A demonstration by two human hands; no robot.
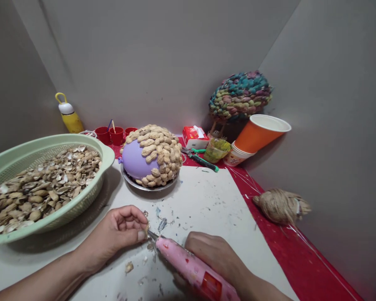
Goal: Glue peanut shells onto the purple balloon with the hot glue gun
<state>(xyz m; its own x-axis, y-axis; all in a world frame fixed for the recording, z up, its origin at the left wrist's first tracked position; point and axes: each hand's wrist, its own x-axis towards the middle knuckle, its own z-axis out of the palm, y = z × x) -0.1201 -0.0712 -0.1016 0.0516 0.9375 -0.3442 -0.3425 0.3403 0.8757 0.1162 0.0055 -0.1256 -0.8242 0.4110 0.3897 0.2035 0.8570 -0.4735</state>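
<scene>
In my right hand (211, 255) is a pink hot glue gun (188, 265), its metal nozzle aimed left at the fingertips of my other hand. My left hand (122, 230) pinches a small peanut shell (148, 229) right at the nozzle tip; most of the shell is hidden by my fingers. Beyond both hands a purple balloon (139, 161) rests in a shallow metal dish (150, 188). Peanut shells (163, 144) cover its top and right side, while the left part with the knot is bare.
At left stands a green colander (103, 167) full of shell halves. Behind are red cups (116, 136), a yellow bottle (71, 119), tissues (194, 136), pliers (203, 161), paper cups (260, 131) and a coloured shell-covered ball (241, 96). Twine (280, 205) lies on the right.
</scene>
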